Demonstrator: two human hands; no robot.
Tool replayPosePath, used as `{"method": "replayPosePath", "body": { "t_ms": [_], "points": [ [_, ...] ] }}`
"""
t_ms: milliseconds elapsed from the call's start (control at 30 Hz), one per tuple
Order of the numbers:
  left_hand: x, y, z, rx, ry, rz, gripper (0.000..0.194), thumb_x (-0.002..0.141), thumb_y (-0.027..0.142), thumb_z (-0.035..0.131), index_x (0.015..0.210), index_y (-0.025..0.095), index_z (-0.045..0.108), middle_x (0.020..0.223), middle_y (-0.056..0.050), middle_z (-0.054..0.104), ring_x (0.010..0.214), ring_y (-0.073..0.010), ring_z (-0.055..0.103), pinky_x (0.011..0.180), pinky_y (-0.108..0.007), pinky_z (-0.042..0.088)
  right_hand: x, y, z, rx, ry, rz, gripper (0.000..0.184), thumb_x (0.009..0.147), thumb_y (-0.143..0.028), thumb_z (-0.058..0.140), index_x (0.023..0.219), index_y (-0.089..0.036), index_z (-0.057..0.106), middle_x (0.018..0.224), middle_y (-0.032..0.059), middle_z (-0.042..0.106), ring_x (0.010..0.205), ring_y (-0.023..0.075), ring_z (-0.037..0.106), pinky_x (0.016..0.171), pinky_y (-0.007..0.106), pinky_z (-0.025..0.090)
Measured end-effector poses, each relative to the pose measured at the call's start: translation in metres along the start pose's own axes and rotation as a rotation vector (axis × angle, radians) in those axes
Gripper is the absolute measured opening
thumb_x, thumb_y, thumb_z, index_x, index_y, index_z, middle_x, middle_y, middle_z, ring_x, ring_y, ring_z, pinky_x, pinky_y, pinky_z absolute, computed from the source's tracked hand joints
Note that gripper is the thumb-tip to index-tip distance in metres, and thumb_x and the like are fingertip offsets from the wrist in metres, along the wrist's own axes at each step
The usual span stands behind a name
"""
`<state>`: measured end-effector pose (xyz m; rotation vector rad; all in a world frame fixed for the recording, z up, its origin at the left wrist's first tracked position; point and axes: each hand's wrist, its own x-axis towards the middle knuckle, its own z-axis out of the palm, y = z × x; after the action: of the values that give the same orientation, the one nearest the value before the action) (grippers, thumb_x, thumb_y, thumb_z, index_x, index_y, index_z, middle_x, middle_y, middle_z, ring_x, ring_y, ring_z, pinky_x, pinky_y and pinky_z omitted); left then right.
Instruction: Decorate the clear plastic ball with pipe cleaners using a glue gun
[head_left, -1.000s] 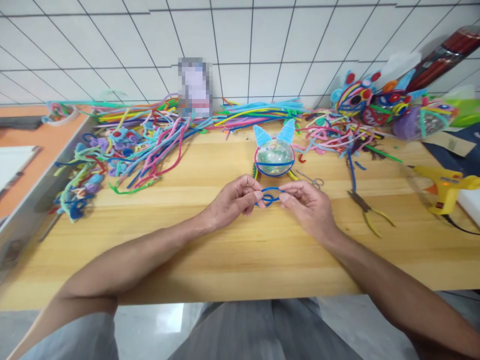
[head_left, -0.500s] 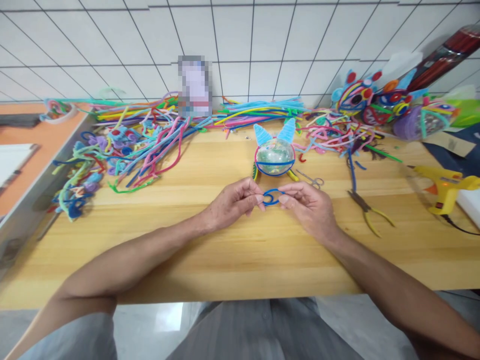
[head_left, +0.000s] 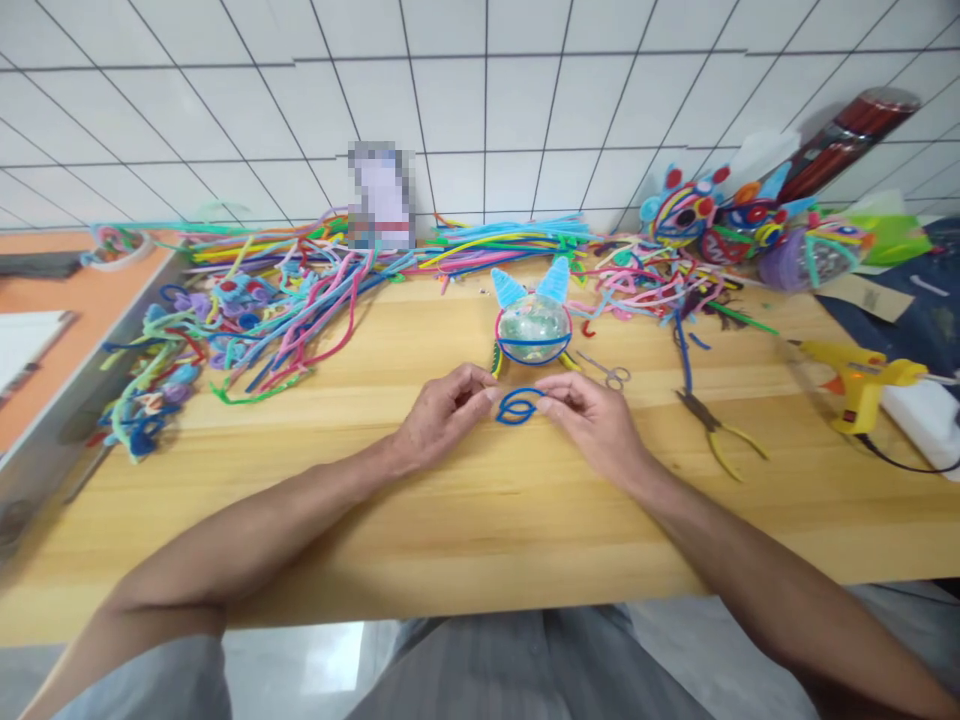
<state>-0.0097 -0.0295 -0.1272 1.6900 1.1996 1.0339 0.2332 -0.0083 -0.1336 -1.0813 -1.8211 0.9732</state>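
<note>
A blue pipe cleaner [head_left: 517, 408], bent into overlapping loops, hangs just above the table between my hands. My right hand [head_left: 596, 420] pinches its right end between thumb and fingers. My left hand [head_left: 446, 412] is close by on the left, thumb and forefinger slightly parted at the edge of the loops and seemingly not gripping them. Just beyond stands a clear round ornament [head_left: 534, 325] with two light-blue pointed ears, a pink and blue outline and a blue band across it. Yellow-handled pieces show partly behind its lower sides.
Pipe cleaners [head_left: 300, 290] lie heaped at left and along the tiled wall. Small scissors [head_left: 616, 378], pliers [head_left: 712, 425] and a yellow glue gun [head_left: 859, 385] with its cord are at right. Decorated figures [head_left: 679, 210] and a dark red cylinder [head_left: 855, 140] stand back right.
My left fingers have come off the blue loops, which now show more fully beside my right fingers. The whole view has shifted slightly, moving the scene left and down.
</note>
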Motion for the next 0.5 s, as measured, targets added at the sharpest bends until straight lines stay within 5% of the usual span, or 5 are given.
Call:
{"method": "replayPosePath", "body": {
  "t_ms": [133, 300, 500],
  "points": [
    [0.005, -0.008, -0.006, 0.197, 0.160, 0.045, 0.038, 0.097, 0.049, 0.062, 0.074, 0.018, 0.059, 0.061, 0.004, 0.049, 0.057, -0.0097, 0.040, 0.056, -0.024, 0.033, 0.005, 0.002, -0.007, -0.284, 0.040, -0.171, 0.014, 0.094, -0.034, 0.073, 0.086, -0.023, 0.075, 0.065, -0.0016, 0.066, 0.060, 0.0147, 0.061, 0.060, 0.028, 0.047],
    [0.009, -0.011, -0.012, 0.233, 0.205, -0.014, 0.063, 0.097, 0.053, 0.059, 0.055, 0.020, 0.025, 0.054, 0.006, 0.021, 0.052, -0.0080, 0.021, 0.052, -0.027, 0.019, 0.004, -0.001, -0.011, -0.295, 0.038, -0.258, 0.022, 0.100, -0.029, 0.065, 0.079, -0.023, 0.069, 0.066, -0.0012, 0.067, 0.059, 0.0144, 0.060, 0.060, 0.028, 0.046],
    [0.012, -0.015, -0.015, 0.211, 0.292, -0.119, 0.054, 0.095, 0.052, 0.059, 0.054, 0.020, 0.043, 0.053, 0.004, 0.033, 0.053, -0.0096, 0.031, 0.053, -0.026, 0.028, -0.003, -0.005, -0.004, -0.237, -0.040, -0.325, 0.020, 0.103, -0.027, 0.063, 0.084, -0.022, 0.068, 0.075, 0.0005, 0.072, 0.064, 0.0133, 0.062, 0.065, 0.027, 0.047]
  ]
}}
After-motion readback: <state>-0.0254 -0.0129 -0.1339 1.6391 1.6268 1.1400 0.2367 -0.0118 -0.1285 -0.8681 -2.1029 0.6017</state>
